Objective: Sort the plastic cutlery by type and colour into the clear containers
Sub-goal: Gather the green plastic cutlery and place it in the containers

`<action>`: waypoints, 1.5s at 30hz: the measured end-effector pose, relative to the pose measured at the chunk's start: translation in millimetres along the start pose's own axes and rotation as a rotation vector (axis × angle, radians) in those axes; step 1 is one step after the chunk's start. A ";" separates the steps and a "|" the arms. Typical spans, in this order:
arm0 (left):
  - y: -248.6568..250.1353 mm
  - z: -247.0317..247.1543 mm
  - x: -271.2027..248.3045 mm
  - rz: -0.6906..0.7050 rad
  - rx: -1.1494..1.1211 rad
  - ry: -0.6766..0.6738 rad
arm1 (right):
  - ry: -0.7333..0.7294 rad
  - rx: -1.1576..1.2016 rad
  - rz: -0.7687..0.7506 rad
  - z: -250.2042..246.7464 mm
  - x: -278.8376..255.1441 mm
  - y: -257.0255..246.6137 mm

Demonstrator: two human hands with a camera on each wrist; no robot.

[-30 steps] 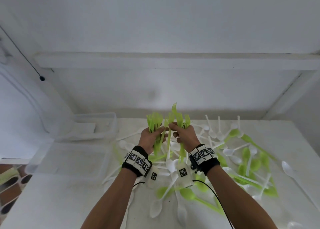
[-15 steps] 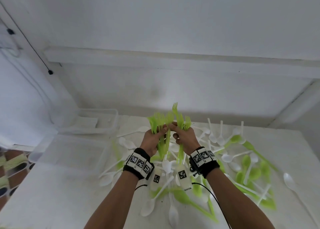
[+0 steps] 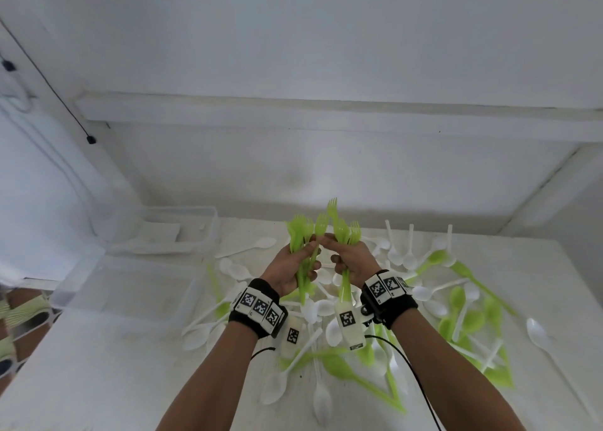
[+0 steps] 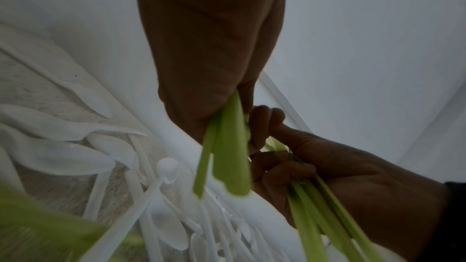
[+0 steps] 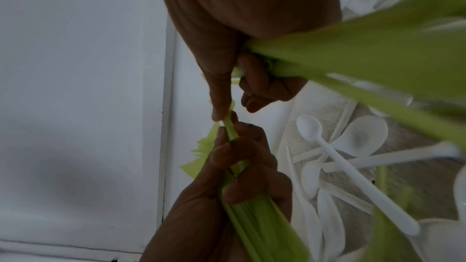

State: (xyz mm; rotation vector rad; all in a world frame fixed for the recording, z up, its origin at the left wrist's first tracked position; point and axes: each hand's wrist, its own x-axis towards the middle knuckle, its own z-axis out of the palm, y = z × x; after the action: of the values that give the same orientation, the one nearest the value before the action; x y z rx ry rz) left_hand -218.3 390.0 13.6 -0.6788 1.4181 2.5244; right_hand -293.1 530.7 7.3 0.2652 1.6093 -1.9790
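Above the scattered spoons (image 3: 404, 261) on the table (image 3: 98, 365), left hand (image 3: 290, 267) and right hand (image 3: 354, 261) each hold green forks (image 3: 346, 231) in curled fingers, fingertips pinching one fork (image 5: 230, 128) between them

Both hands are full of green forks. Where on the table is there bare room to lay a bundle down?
Bare table lies near-left, between the spoon pile and the clear containers; another strip runs along the far right edge. Centre and right, under both hands, is crowded with white and green spoons.

No words or numbers can be read; only black-and-white square code markers on the wristbands (image 3: 259, 306).
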 end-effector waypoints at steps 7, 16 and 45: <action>5.1 5.3 -7.9 -0.004 0.040 -0.054 | 0.029 0.098 -0.042 0.3 6.9 -12.8; 13.5 -2.4 -16.5 -0.070 0.026 -0.126 | -0.074 -0.067 -0.057 8.0 8.8 -18.5; 0.1 -8.3 -2.6 0.090 0.334 0.111 | -0.063 0.056 0.009 12.8 2.2 -15.2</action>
State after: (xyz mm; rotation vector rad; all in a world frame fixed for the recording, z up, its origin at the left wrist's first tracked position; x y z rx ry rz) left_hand -213.5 383.1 11.2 -0.7135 1.8890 2.2587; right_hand -300.7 519.7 22.1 0.2283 1.5121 -2.0084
